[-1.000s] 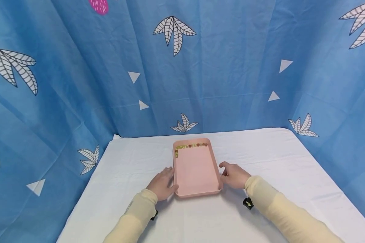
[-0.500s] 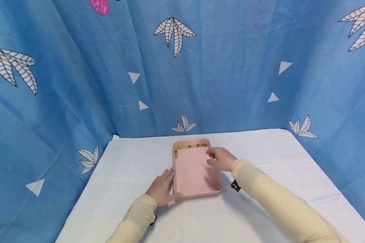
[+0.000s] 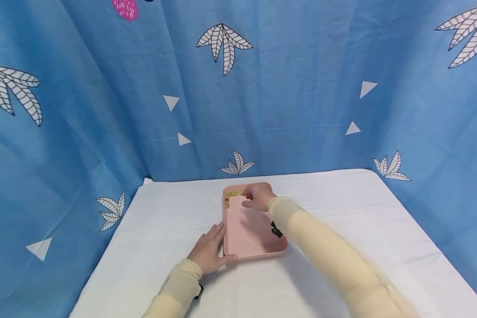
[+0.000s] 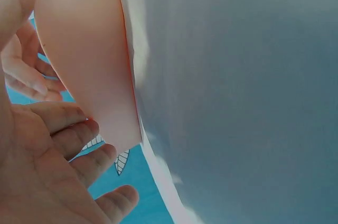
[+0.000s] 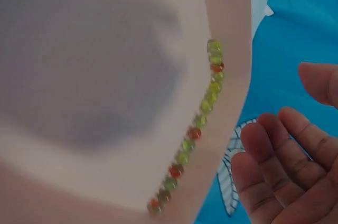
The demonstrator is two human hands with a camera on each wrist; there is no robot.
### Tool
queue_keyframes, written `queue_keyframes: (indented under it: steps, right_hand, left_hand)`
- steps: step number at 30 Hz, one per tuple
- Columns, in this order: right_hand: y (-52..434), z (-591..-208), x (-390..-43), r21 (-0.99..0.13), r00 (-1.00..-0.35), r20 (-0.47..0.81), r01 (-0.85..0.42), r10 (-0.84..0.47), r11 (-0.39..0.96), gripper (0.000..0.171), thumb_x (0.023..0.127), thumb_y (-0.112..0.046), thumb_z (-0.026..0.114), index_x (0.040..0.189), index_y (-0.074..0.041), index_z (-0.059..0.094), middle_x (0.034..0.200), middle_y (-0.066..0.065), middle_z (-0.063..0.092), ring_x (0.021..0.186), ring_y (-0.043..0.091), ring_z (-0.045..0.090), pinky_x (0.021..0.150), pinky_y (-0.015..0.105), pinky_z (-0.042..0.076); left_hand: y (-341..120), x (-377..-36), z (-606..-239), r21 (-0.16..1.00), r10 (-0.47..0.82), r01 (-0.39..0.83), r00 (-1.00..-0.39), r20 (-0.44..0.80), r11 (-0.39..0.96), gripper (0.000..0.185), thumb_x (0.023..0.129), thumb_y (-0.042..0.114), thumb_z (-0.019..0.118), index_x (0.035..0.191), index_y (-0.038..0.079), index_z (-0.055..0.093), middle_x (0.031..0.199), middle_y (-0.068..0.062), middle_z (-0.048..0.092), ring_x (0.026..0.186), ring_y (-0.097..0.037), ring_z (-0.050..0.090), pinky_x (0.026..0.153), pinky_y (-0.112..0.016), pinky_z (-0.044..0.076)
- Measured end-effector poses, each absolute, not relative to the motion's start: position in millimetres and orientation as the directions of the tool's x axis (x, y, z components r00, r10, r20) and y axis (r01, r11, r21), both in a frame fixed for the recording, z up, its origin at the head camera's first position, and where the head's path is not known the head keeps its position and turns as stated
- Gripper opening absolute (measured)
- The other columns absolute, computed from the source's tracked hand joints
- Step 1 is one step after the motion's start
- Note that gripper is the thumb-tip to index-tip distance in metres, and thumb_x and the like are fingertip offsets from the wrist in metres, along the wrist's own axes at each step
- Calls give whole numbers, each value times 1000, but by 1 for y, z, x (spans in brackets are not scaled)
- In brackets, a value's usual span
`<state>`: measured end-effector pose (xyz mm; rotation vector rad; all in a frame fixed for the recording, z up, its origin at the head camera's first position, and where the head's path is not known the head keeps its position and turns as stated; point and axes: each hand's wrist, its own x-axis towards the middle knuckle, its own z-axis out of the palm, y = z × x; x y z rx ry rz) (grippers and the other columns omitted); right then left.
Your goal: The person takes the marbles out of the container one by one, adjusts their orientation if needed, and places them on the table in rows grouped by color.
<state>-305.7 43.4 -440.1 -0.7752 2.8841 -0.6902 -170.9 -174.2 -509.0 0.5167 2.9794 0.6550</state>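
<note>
Pink in finish, the shallow tray (image 3: 238, 236) is located immediately right of the left fingers and below the right fingers. From my remote station I read the following. Left hand (image 3: 207, 253): fingers extended and spread, gripping nothing; fingertips appear to rest against the tray's left wall, thumb at the near rim. Right hand (image 3: 259, 197): thumb apart from gently bent fingers, over the tray's far end; I see nothing grasped. Completed portion, as I judge it: one row of translucent beads (image 5: 194, 133), mostly green with some red, follows the far wall, turns the corner left of the right fingertips and runs briefly toward the left fingers. Outstanding portion, if the row is to continue: most of the left wall. Surface: white tablecloth (image 3: 342, 203) beneath and around both hands. Room: leaf-patterned blue curtain (image 3: 294, 101) beyond the fingers and to both sides.
</note>
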Motion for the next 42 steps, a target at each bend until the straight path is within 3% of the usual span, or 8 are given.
queue_keyframes:
  steps: [4, 8, 12, 20, 27, 36, 42]
  right_hand:
    - [24, -448, -310, -457, -893, -25, -390, -450, 800, 35, 89, -39, 67, 118, -19, 68, 105, -5, 68, 95, 8, 62, 90, 37, 47]
    - [12, -461, -315, -577, -903, -56, -318, -426, 752, 34, 89, -32, 70, 118, -13, 68, 107, -1, 67, 96, 11, 61, 92, 39, 47]
    - [4, -478, -322, -656, -910, -68, -268, -409, 706, 31, 88, -24, 72, 115, -8, 69, 103, 2, 65, 91, 13, 59, 83, 31, 52]
    - [-5, -498, -331, -635, -920, -104, -230, -377, 737, 30, 87, -30, 73, 112, -13, 69, 94, -4, 65, 84, 12, 60, 77, 32, 53]
    - [-13, -506, -334, -618, -933, -101, -212, -344, 757, 21, 86, -29, 74, 100, -14, 70, 92, -5, 66, 82, 11, 61, 76, 32, 54]
    - [-21, -508, -333, -553, -932, -169, -180, -321, 813, 25, 87, -32, 72, 106, -16, 71, 99, -4, 67, 88, 13, 61, 84, 35, 53]
    - [-26, -508, -335, -538, -932, -153, -200, -328, 819, 26, 85, -36, 73, 102, -17, 73, 95, -4, 68, 81, 12, 60, 81, 32, 53]
  left_hand:
    - [-177, -169, -507, 421, 336, 322, -941, 43, 848, 106, 75, 67, 68, 150, 3, 31, 156, -11, 28, 142, -36, 23, 111, -61, 23]
    - [-176, -170, -505, 413, 355, 348, -933, 61, 842, 105, 75, 67, 68, 149, 1, 33, 155, -13, 30, 141, -38, 24, 109, -63, 24]
    - [-174, -170, -506, 385, 359, 356, -931, 65, 852, 107, 74, 70, 66, 149, 1, 33, 154, -14, 30, 141, -38, 25, 109, -63, 25]
    - [-172, -169, -500, 373, 353, 343, -934, 43, 862, 106, 75, 68, 67, 150, 3, 31, 154, -15, 29, 141, -38, 24, 109, -64, 23]
    - [-174, -171, -502, 378, 350, 338, -936, 39, 862, 106, 75, 71, 64, 150, 3, 32, 155, -13, 29, 142, -36, 23, 110, -63, 23]
    - [-173, -169, -505, 399, 344, 330, -938, 38, 856, 106, 75, 69, 66, 150, 4, 30, 155, -11, 29, 143, -35, 23, 110, -63, 23]
    - [-173, -171, -508, 380, 329, 315, -944, 28, 870, 105, 75, 70, 65, 150, 6, 31, 156, -8, 28, 144, -32, 22, 112, -60, 22]
